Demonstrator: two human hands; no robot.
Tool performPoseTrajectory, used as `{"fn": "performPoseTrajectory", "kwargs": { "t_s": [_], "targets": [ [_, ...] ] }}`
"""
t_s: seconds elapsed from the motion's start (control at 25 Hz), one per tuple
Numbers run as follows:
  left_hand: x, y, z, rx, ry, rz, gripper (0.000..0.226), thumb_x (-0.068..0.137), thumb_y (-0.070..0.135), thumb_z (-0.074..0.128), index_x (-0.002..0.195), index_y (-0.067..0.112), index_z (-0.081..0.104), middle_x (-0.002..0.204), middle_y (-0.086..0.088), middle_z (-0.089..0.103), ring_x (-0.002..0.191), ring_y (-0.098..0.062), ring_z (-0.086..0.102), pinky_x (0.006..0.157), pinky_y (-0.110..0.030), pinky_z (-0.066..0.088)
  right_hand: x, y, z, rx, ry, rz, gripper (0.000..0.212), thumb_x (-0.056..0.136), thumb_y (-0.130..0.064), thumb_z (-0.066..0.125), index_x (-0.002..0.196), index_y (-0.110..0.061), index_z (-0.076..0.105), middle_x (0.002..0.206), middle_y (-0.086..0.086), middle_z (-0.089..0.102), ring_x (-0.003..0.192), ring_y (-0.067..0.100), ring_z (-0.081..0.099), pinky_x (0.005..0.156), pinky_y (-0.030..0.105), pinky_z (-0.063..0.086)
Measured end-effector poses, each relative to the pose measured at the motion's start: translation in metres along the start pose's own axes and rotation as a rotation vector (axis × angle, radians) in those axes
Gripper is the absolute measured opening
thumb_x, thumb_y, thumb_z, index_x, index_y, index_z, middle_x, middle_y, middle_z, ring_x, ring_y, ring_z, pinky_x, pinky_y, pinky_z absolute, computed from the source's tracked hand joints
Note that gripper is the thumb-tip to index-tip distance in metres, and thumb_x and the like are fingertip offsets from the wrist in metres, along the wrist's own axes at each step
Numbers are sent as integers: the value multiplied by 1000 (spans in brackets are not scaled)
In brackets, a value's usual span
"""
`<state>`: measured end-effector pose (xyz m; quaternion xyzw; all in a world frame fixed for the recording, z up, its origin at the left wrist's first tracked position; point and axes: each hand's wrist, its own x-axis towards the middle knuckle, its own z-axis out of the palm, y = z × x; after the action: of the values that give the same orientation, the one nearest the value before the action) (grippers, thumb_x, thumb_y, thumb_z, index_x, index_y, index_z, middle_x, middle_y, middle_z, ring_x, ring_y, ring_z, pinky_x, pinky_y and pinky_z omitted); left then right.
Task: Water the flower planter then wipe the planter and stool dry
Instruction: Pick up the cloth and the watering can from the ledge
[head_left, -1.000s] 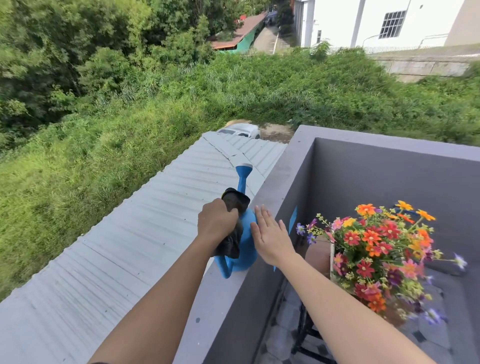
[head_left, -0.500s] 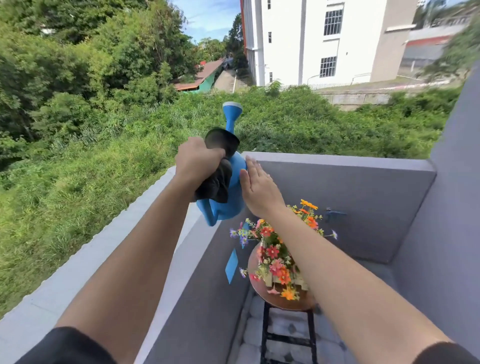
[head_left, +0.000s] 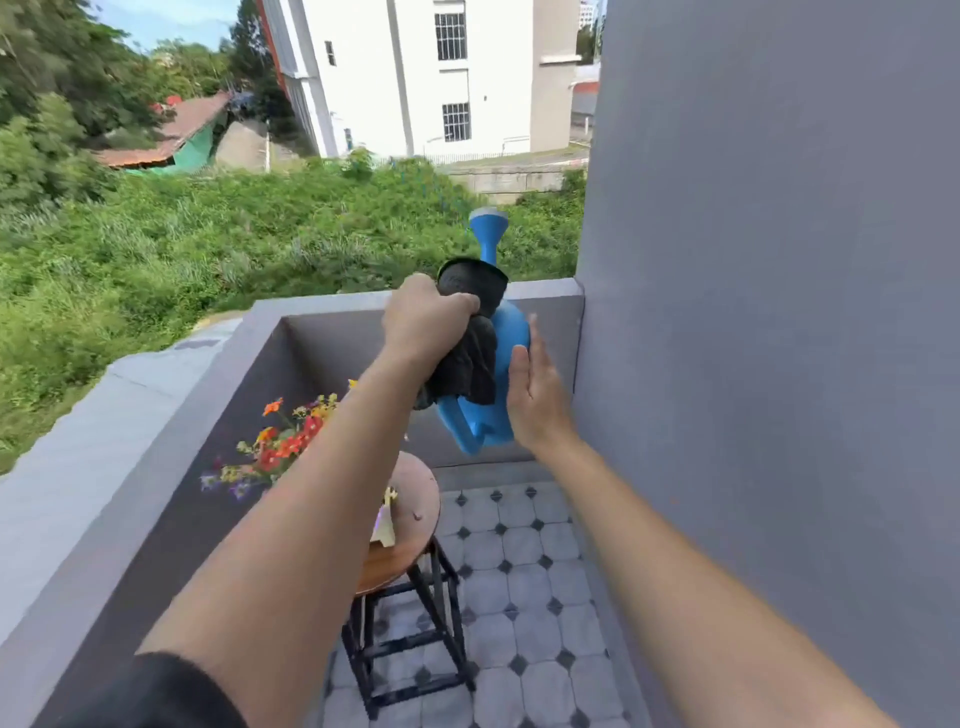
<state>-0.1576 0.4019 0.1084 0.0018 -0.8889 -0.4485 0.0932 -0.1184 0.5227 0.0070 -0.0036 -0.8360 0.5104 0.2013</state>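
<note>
a grey walled balcony (head_left: 156, 499) with a pale tiled floor (head_left: 524, 597) overlooks green brush. my left hand (head_left: 426, 322) is fisted around the blue watering can (head_left: 501, 384) and a black cloth (head_left: 467, 358), spout at twelve o'clock; my right hand (head_left: 535, 395) lies flat, fingers straight, against its side. the flower planter (head_left: 280, 447) sits on the wooden stool (head_left: 410, 525) at seven o'clock below the can.

Small home balcony, upper floor: grey parapet wall (head_left: 171, 374), patterned tiled floor (head_left: 519, 551), wooden stool (head_left: 415, 499) with flowers (head_left: 280, 447). Overgrown greenery (head_left: 208, 234) below, white building (head_left: 415, 73) across.
</note>
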Motion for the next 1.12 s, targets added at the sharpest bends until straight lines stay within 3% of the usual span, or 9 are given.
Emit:
{"fn": "performPoseTrajectory", "kwargs": {
  "t_s": [0.2,0.32,0.48,0.68,0.88,1.12],
  "targets": [
    [-26,-75,139,47,-225,-88,33,75,36,61,84,5,62,88,-12,66,85,-32,61,69,-33,44,-57,137,-3,-19,1,268,53,101,-33,24,151,-21,10,159,-2,18,144,15,24,116,31,21],
    [-52,-147,208,132,-302,-89,30,78,37,59,83,7,62,87,-11,66,87,-33,59,68,-33,40,-104,226,24,-23,-54,375,57,98,-38,23,151,-20,7,159,-1,17,144,14,23,118,35,20],
    [-81,-265,304,181,-363,-109,30,82,36,57,84,7,60,85,-10,64,87,-32,58,66,-32,35,-162,357,79,-16,-94,498,54,101,-31,27,150,-22,7,155,-5,22,138,3,23,113,22,18],
    [-105,-417,418,195,-372,-172,29,85,36,56,91,8,62,90,-12,67,91,-32,59,71,-35,40,-210,522,155,-98,-201,562,55,101,-32,26,151,-22,4,158,-1,21,143,13,23,116,27,17],
    [-110,-564,529,155,-384,-218,29,86,34,58,94,7,64,90,-13,68,92,-33,60,71,-33,41,-239,674,230,-182,-309,622,57,101,-33,23,151,-22,-2,159,1,19,143,19,26,117,44,20],
    [-105,-671,626,124,-411,-258,26,86,33,58,97,9,62,95,-15,68,96,-36,59,75,-34,42,-249,795,277,-244,-398,681,56,101,-32,19,151,-21,-5,160,1,10,147,17,14,119,43,14]
  ]
}}
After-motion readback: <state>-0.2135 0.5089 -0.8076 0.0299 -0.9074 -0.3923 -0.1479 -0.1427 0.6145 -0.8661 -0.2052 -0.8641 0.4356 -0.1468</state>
